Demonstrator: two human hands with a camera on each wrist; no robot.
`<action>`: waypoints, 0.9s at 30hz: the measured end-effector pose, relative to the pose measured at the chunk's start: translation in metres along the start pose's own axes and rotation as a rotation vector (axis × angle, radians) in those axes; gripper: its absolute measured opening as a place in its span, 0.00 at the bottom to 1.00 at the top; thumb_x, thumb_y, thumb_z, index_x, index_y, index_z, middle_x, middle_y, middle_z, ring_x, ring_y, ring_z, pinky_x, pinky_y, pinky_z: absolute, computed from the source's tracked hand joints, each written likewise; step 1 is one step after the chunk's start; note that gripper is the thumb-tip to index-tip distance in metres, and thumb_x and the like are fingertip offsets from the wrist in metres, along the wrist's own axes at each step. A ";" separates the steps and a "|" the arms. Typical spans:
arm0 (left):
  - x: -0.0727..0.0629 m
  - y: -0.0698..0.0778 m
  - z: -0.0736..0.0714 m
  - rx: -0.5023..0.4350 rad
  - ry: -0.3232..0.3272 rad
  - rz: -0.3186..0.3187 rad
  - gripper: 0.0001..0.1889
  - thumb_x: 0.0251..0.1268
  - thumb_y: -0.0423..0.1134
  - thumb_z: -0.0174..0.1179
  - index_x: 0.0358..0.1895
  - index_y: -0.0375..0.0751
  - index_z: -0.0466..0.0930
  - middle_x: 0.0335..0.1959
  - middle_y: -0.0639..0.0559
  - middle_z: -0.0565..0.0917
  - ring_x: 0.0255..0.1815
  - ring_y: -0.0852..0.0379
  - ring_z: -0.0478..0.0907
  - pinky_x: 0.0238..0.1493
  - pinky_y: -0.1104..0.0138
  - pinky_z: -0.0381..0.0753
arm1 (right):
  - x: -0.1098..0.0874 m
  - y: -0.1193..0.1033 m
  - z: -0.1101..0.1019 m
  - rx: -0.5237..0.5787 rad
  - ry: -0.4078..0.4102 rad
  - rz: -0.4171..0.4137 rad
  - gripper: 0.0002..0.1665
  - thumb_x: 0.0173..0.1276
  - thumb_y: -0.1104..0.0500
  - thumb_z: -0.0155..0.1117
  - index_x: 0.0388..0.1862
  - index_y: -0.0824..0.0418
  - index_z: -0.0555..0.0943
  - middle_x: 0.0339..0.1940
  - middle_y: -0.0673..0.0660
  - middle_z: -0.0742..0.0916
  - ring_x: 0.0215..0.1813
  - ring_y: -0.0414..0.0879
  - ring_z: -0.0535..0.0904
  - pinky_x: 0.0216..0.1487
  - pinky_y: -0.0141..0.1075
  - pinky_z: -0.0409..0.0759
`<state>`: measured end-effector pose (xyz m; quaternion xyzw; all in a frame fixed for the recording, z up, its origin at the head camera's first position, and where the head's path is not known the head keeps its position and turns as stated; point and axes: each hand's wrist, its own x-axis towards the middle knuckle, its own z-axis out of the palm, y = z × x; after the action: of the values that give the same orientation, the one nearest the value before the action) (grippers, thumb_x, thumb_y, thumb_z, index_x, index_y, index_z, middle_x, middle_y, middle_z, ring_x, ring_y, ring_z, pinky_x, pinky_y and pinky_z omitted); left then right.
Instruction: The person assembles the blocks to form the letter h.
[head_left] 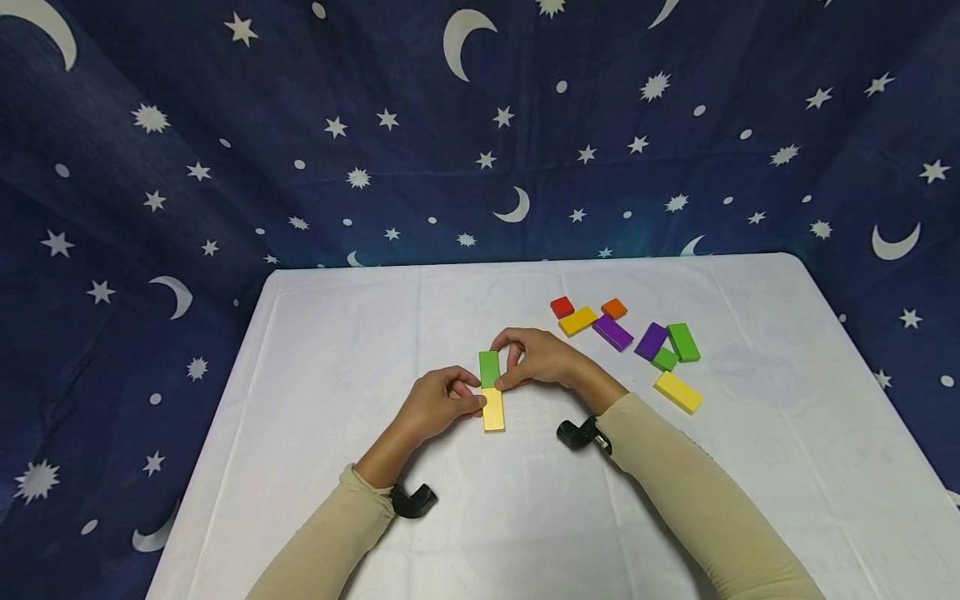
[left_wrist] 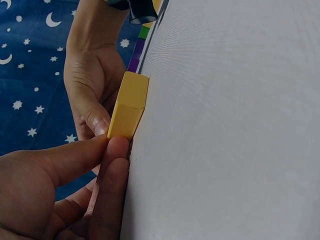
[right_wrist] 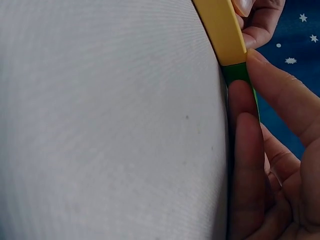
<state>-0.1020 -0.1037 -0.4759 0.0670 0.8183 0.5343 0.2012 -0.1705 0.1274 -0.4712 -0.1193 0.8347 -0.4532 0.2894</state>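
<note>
- Across the left of the white-covered table, no blocks are seen; black wrist mounts are worn at the cuffs of beige sleeves
- By the left hand, the yellow rectangular block is pinched lightly near its far left corner, with thumb and index finger set close together
- At the table's middle, the green rectangular block is placed beyond the yellow one, short ends touching, in a nearly straight line; whether both lie fully on the cloth cannot be told
- By the right hand, the green rectangular block is held, with the thumb by the seam and the index finger at the far end
- The step in hand is judged to be the squaring of this joint; for the next move, even pressure along the line and a gentle release seem called for, lest the ends be skewed
- Farther right, a red block, amber block, purple blocks, orange block, spare green blocks and pale yellow block are scattered loose
- No container is seen; all blocks outside the hands are laid directly on the cloth
</note>
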 end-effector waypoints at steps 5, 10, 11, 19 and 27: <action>0.000 0.000 0.000 0.010 -0.003 0.000 0.14 0.62 0.38 0.71 0.49 0.38 0.84 0.29 0.54 0.89 0.29 0.59 0.89 0.40 0.69 0.81 | 0.001 0.000 0.000 -0.008 0.002 0.011 0.35 0.49 0.50 0.86 0.56 0.48 0.81 0.31 0.54 0.84 0.42 0.50 0.78 0.52 0.42 0.73; 0.000 0.001 0.000 0.006 -0.002 -0.005 0.14 0.62 0.38 0.72 0.48 0.38 0.84 0.28 0.54 0.89 0.28 0.60 0.88 0.39 0.68 0.81 | 0.000 -0.001 0.000 -0.023 0.009 0.009 0.35 0.48 0.50 0.86 0.56 0.48 0.81 0.31 0.54 0.84 0.40 0.50 0.78 0.50 0.42 0.73; 0.000 0.002 -0.001 0.005 -0.001 -0.005 0.14 0.62 0.38 0.72 0.48 0.38 0.84 0.28 0.54 0.89 0.28 0.60 0.88 0.38 0.68 0.80 | 0.000 -0.001 0.000 -0.024 0.010 0.008 0.35 0.48 0.50 0.86 0.56 0.49 0.81 0.30 0.54 0.84 0.40 0.50 0.78 0.50 0.42 0.73; 0.000 0.001 -0.001 -0.003 -0.002 -0.004 0.14 0.62 0.38 0.72 0.49 0.38 0.84 0.29 0.52 0.89 0.28 0.58 0.89 0.38 0.68 0.81 | 0.001 0.000 0.000 -0.021 0.011 0.003 0.35 0.48 0.50 0.87 0.56 0.49 0.81 0.30 0.54 0.84 0.41 0.50 0.78 0.52 0.42 0.73; 0.001 0.004 -0.004 -0.003 -0.006 -0.051 0.15 0.61 0.40 0.73 0.48 0.39 0.84 0.30 0.52 0.88 0.28 0.60 0.87 0.37 0.68 0.83 | -0.003 0.002 -0.003 0.022 -0.001 -0.011 0.34 0.52 0.49 0.84 0.59 0.48 0.80 0.32 0.54 0.86 0.44 0.49 0.78 0.56 0.43 0.72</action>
<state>-0.1045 -0.1055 -0.4714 0.0475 0.8182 0.5302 0.2172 -0.1696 0.1323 -0.4706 -0.1208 0.8288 -0.4639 0.2886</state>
